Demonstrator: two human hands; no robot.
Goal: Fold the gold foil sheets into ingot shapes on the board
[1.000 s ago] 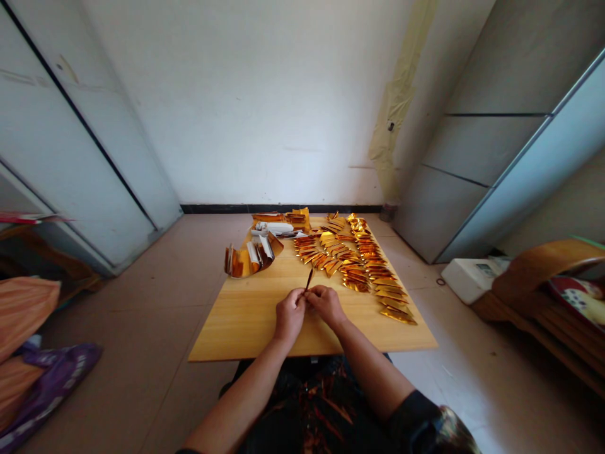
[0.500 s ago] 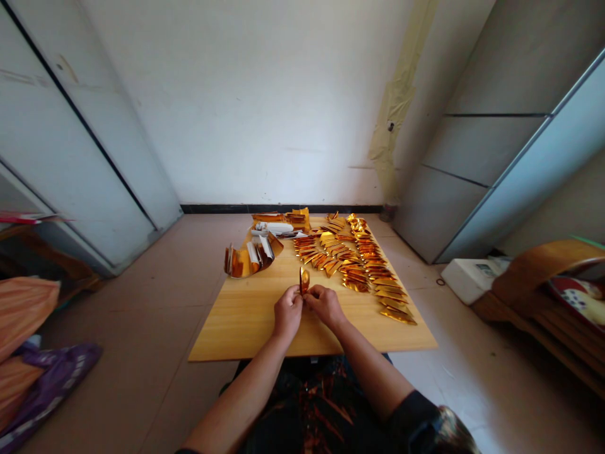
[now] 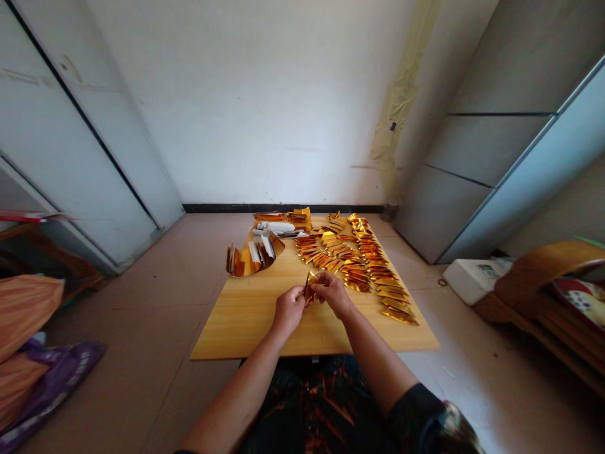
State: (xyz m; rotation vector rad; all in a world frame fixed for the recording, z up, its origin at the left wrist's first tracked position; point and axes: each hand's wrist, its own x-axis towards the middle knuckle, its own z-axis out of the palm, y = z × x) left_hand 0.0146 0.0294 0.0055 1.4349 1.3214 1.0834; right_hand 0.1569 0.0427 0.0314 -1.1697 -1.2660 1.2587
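Observation:
A small folded piece of gold foil paper (image 3: 309,287) is held up over the near half of the wooden table (image 3: 241,325). My left hand (image 3: 289,309) pinches its left edge. My right hand (image 3: 333,293) grips its upper right side, fingers closed on it. Beyond and to the right, rows of folded gold foil pieces (image 3: 382,271) lie overlapping on the table. Curled stacks of gold foil sheets (image 3: 253,255) with white backs lie at the table's left. The foil's lower part is partly hidden by my fingers.
More gold foil sheets (image 3: 283,217) and a white roll-like bundle (image 3: 274,227) lie at the table's far edge, near the wall. A white box (image 3: 472,277) and a wooden seat (image 3: 529,277) stand right. Orange and purple bags (image 3: 57,378) are on the left.
My right hand has moved up and slightly right along the gold foil piece. The piece has tilted to the right and turned, while my left hand keeps its pinch.

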